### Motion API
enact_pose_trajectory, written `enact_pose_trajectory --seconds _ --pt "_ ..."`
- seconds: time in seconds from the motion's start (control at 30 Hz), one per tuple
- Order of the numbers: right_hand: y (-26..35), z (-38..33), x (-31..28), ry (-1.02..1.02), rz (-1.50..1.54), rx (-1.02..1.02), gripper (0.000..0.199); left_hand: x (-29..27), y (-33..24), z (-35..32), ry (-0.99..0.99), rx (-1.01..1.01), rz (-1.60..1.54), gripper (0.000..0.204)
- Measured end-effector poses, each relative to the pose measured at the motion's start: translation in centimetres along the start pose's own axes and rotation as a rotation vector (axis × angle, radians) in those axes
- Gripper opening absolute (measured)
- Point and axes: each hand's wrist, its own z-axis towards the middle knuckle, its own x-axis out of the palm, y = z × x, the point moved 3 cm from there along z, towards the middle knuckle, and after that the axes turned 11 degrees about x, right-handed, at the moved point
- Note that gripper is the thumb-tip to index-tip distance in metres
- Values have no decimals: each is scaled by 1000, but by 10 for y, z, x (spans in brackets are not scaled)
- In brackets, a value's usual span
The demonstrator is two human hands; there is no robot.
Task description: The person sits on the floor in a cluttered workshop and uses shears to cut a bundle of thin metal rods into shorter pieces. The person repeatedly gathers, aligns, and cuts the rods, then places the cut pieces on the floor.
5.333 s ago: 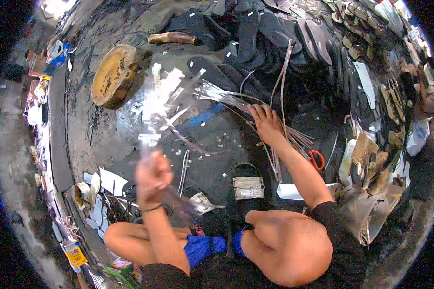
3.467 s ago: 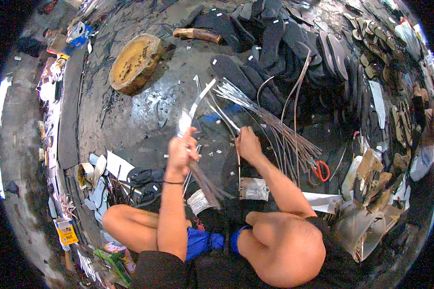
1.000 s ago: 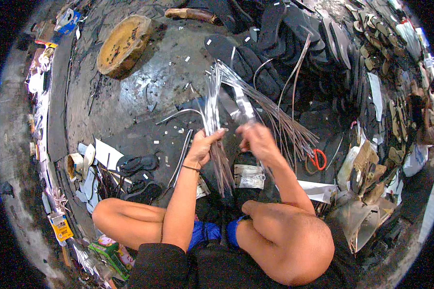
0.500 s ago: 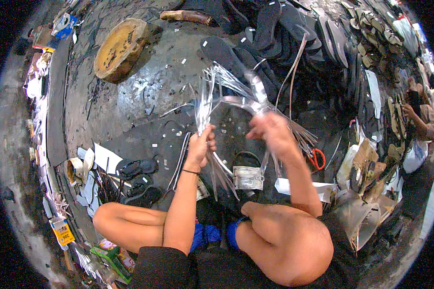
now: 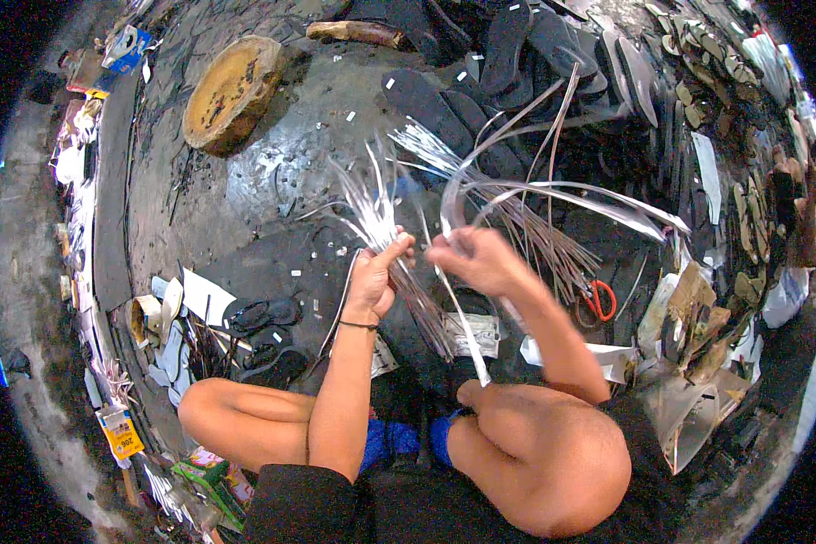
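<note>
Your left hand point(image 5: 376, 276) has its grip clamped around a bundle of thin silvery strips point(image 5: 372, 213), fingers curled tight, so the strips fan upward above the fist and trail down below it toward your knees. Your right hand point(image 5: 480, 258) sits just beside the left, its grip pinched together on a single long strip point(image 5: 553, 190) (it bows up and away to the right in a wide loop, then down again across your lap). Both hands hover above the dark floor point(image 5: 245, 199) in front of your folded legs.

A loose pile of more strips point(image 5: 539, 240) lies on the floor just beyond your right hand, and red-handled scissors point(image 5: 598, 299) rest near your right forearm. A small printed packet point(image 5: 471, 334) lies under your hands. Further out, a round wooden block point(image 5: 231, 91) sits at the upper left, and dark sandal soles point(image 5: 508, 54) are heaped along the top. A pair of black sandals point(image 5: 263, 317) lies beside your left knee.
</note>
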Motion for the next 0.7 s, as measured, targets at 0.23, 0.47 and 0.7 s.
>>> enact_pose_trajectory --seconds 0.23,0.47,0.7 --pt "-57 36 16 -21 201 2 33 -29 9 4 -193 -122 126 28" --pt "-75 41 56 -163 -666 36 40 -55 3 -9 -137 -110 42 25" --pt "-57 28 55 263 244 -114 27 -21 -2 -7 93 -65 -47 17"
